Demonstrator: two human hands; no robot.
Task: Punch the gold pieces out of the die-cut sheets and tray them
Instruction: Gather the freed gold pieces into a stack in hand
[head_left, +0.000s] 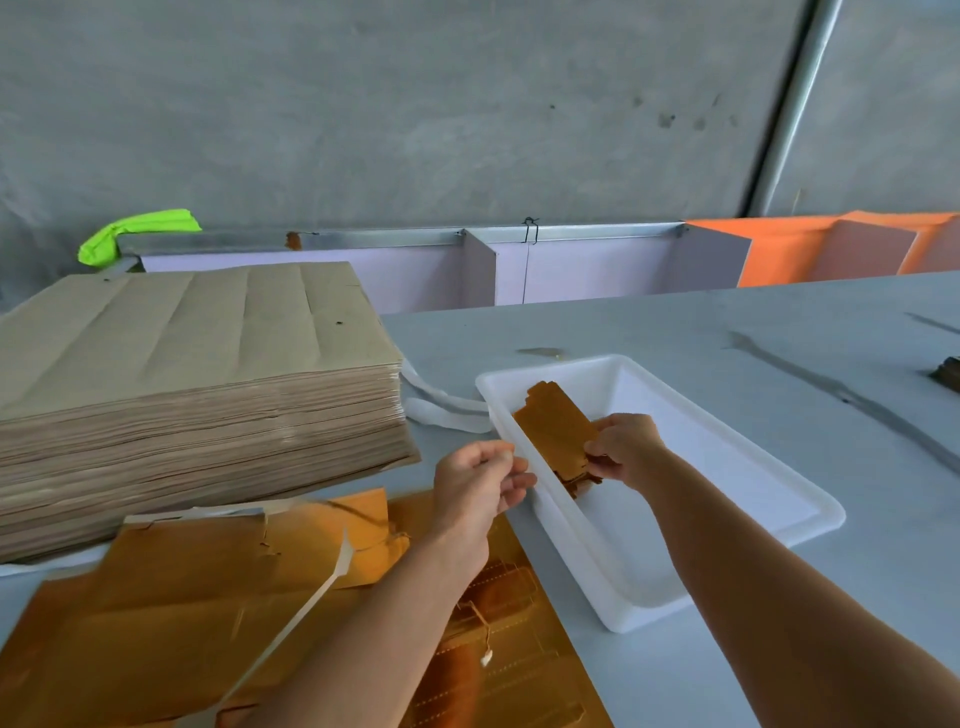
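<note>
A white plastic tray lies on the grey table to the right of centre. Inside its near-left part my right hand pinches a stack of gold pieces, tilted against the tray's left wall. My left hand hovers just outside that wall with its fingers loosely curled and nothing in them. Gold die-cut sheets lie at the front left under my left forearm, partly torn, with a white waste strip across them.
A tall stack of brown-backed sheets fills the left of the table. White strip scraps lie between the stack and the tray. Purple partitions and orange boards line the far edge. A green cloth hangs at the back left.
</note>
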